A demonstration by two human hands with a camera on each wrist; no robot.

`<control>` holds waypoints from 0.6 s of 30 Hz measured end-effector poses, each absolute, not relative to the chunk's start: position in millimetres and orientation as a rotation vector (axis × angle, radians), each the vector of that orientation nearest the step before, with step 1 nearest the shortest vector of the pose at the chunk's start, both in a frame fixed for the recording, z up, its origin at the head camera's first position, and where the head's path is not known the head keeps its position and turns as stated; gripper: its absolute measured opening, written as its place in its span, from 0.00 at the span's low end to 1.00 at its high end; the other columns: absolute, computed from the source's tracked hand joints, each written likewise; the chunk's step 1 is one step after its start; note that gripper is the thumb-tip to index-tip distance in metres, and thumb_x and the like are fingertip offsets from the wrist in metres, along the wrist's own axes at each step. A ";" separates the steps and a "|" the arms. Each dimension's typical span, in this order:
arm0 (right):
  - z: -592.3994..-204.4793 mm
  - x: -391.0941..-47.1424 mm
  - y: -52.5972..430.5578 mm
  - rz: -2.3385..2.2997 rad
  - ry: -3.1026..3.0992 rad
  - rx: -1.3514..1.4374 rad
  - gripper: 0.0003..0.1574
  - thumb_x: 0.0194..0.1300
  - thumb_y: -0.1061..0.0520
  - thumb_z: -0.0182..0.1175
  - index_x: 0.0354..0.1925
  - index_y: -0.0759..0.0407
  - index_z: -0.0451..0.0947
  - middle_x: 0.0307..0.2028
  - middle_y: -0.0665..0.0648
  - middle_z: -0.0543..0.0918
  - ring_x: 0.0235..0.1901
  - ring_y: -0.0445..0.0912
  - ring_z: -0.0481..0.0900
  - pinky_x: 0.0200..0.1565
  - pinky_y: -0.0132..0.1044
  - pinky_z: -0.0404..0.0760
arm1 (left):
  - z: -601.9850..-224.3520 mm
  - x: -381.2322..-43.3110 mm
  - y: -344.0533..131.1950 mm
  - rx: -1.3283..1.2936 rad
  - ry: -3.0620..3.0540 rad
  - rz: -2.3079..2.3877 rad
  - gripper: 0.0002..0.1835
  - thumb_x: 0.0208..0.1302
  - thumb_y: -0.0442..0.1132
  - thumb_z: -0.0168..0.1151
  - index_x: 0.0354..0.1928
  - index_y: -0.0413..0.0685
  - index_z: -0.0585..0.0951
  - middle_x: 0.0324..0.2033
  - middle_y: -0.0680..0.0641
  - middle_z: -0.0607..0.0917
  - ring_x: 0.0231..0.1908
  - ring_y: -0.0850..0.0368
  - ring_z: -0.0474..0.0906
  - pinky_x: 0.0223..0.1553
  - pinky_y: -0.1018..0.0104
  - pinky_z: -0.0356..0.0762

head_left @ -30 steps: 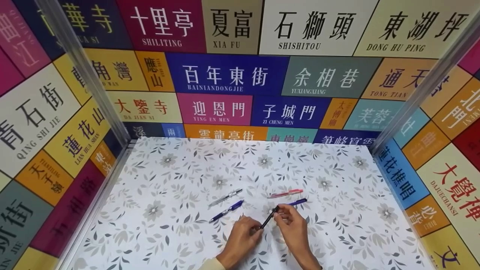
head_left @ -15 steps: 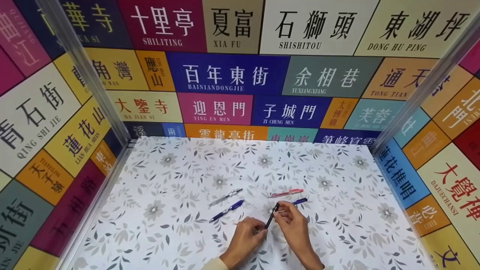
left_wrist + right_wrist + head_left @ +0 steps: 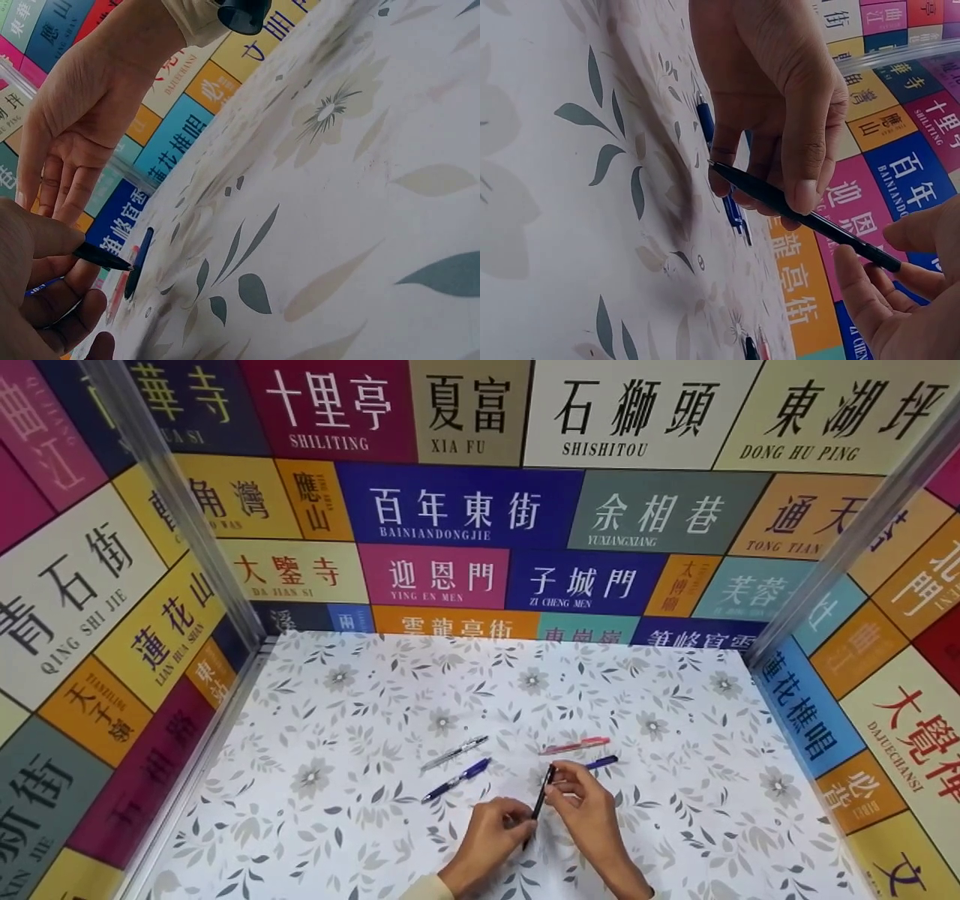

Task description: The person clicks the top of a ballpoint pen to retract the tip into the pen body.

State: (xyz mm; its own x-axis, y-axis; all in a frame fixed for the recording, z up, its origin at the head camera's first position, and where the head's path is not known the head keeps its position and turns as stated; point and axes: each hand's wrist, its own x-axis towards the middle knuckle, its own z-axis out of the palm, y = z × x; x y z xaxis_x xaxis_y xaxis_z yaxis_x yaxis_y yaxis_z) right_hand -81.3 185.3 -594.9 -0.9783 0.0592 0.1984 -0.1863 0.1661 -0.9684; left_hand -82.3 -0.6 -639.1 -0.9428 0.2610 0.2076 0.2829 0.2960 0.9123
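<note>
A slim black pen slants between my two hands low in the head view, its lower end pointing toward me. My left hand pinches its lower half between thumb and fingers. At the upper end, the thumb and fingers of my right hand hold the pen. The right wrist view shows the black pen's bare tip poking out past the left thumb. Just beyond the right hand lies a blue-purple pen, partly hidden by it. In the left wrist view the pen's pointed end sticks out from the left hand.
A clear pen with dark details and a dark blue pen lie left of centre. A pink pen lies behind the right hand. All rest on a white floral tabletop, enclosed by sign-printed walls and metal posts.
The black pen has swung steeper, and its lower end now shows below the left thumb. My left hand has shifted slightly right. The pens on the table stay put.
</note>
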 end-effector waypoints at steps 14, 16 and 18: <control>-585.4 -83.0 188.8 1.976 -2.222 0.184 0.24 0.68 0.73 0.71 0.61 0.71 0.80 0.46 0.70 0.85 0.41 0.45 0.89 0.44 0.34 0.90 | -627.6 -79.1 2.0 -0.442 -2.482 -2.013 0.03 0.62 0.34 0.78 0.36 0.46 0.92 0.31 0.56 0.91 0.31 0.68 0.83 0.37 0.72 0.82; -584.8 -82.8 189.6 1.972 -2.234 0.187 0.26 0.68 0.73 0.72 0.62 0.71 0.80 0.47 0.70 0.85 0.41 0.45 0.88 0.45 0.33 0.89 | -625.9 -78.7 2.6 -0.431 -2.480 -2.036 0.03 0.62 0.34 0.78 0.36 0.46 0.92 0.31 0.56 0.91 0.32 0.69 0.83 0.38 0.72 0.83; -584.3 -82.8 190.2 1.979 -2.241 0.186 0.27 0.67 0.73 0.72 0.63 0.71 0.80 0.47 0.69 0.85 0.42 0.44 0.88 0.45 0.32 0.89 | -624.4 -78.3 3.1 -0.415 -2.477 -2.061 0.03 0.62 0.34 0.78 0.37 0.46 0.92 0.31 0.57 0.90 0.33 0.69 0.84 0.39 0.72 0.83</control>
State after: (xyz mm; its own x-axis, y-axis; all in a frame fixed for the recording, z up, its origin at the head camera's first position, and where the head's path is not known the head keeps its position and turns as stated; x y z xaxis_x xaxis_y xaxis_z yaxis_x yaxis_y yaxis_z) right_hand -82.8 190.2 -584.3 -0.9816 0.0039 0.1910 -0.1891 0.1241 -0.9741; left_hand -78.3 3.1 -624.4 -0.9617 0.2623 0.0797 0.1261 0.1651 0.9782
